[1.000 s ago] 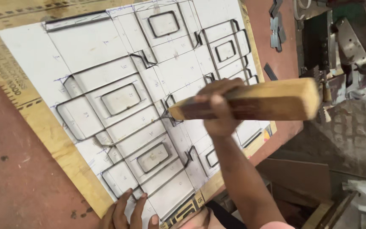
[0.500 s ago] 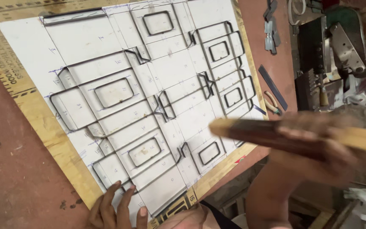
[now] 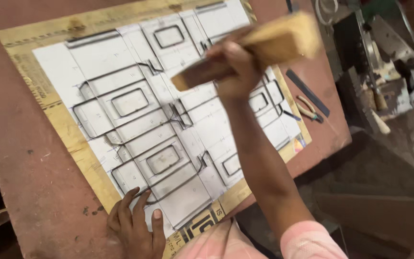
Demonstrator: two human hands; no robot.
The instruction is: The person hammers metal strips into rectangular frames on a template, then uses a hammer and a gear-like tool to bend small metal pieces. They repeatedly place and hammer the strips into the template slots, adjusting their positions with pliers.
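Observation:
My right hand point(image 3: 235, 64) grips a thick wooden block point(image 3: 259, 45) and holds it raised over the far right part of a plywood board point(image 3: 80, 148). A white paper sheet point(image 3: 101, 55) with box outlines covers the board, and dark metal strips point(image 3: 135, 122) stand set into it along those lines. My left hand point(image 3: 135, 225) lies flat on the near edge of the board, fingers spread, pressing on the paper. The block is blurred.
The board rests on a reddish-brown table point(image 3: 29, 192). Pliers point(image 3: 308, 108) and a dark flat strip point(image 3: 307, 92) lie on the table at the right edge. Beyond that edge stands a dark metal machine point(image 3: 360, 48) with clutter around it.
My right hand has swung the block from low beyond the right side of the board up and left, over its far right part. My left hand has stayed on the near edge.

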